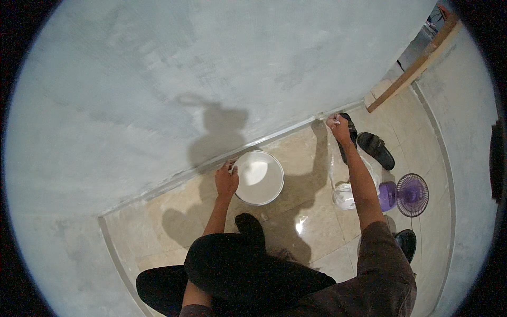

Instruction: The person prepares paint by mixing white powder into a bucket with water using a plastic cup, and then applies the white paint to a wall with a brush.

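My left hand [227, 180] is closed on the left rim of a round white tub [273, 196]. The tub stands on the tiled floor in front of my feet, with pale, smooth stuff inside. My right arm reaches far forward and to the right. At its end, my right hand [337, 124] is closed low by the wall's foot, above a black sandal [344, 154]. What its fingers hold, if anything, is too small to make out. A grey-white skirting strip [274, 136] runs along the wall base between my two hands.
A second black sandal [376, 150] lies to the right. A purple fan [412, 195] and a white plastic bag [344, 196] are beside my right forearm. Dark footwear [405, 244] lies near my right elbow. A wooden door frame [412, 74] rises at the far right.
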`<state>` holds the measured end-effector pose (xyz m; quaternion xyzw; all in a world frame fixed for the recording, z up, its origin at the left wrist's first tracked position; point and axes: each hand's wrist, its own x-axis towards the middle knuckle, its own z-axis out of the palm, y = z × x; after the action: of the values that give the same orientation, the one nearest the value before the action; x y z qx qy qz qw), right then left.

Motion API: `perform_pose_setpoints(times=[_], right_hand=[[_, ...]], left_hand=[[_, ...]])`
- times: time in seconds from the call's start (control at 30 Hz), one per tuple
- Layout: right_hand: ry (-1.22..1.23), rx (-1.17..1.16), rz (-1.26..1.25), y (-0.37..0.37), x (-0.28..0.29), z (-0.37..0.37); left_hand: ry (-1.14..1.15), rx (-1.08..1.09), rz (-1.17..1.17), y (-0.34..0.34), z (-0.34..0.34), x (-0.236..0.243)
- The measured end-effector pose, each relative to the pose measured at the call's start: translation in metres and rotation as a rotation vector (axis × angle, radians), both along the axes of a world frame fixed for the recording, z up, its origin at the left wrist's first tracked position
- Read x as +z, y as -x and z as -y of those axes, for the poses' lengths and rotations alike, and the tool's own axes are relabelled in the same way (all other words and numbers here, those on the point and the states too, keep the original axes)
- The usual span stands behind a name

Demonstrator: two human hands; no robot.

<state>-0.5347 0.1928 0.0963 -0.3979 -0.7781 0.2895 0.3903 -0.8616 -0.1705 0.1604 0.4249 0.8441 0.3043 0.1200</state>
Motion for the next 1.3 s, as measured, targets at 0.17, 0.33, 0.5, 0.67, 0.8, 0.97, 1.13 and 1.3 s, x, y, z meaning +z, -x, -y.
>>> perform_pose_setpoints(times=[0.17, 0.33, 0.5, 0.67, 0.8, 0.97, 1.13, 1.3], right_hand=[[-0.038, -0.029, -0.029, -0.016, -0.002, -0.019], [-0.061, -0.135, 0.034, -0.045, -0.004, -0.037], [0.081, -0.217, -0.097, -0.042, 0.029, 0.012], [0.153, -0.151, -0.323, -0.025, 0.080, 0.087], [0.239, 0.044, -0.325, 0.001, 0.068, 0.122], [0.578, 0.420, -0.471, 0.076, 0.127, 0.215], [0.431, 0.645, -0.013, 0.132, 0.137, 0.275], [0.097, 0.730, 0.401, 0.195, 0.113, 0.326]], left_hand=[[-0.022, 0.050, -0.007, 0.000, 0.000, -0.011], [-0.012, 0.005, -0.038, -0.012, -0.008, -0.002], [0.015, 0.008, -0.110, -0.011, 0.003, 0.008], [-0.026, 0.021, -0.054, -0.006, 0.013, 0.014], [-0.070, -0.008, -0.021, 0.008, 0.029, 0.004], [-0.102, -0.046, 0.094, 0.035, 0.056, -0.013], [-0.114, 0.000, 0.056, 0.034, 0.089, -0.004], [-0.124, 0.063, 0.052, 0.034, 0.117, 0.005]])
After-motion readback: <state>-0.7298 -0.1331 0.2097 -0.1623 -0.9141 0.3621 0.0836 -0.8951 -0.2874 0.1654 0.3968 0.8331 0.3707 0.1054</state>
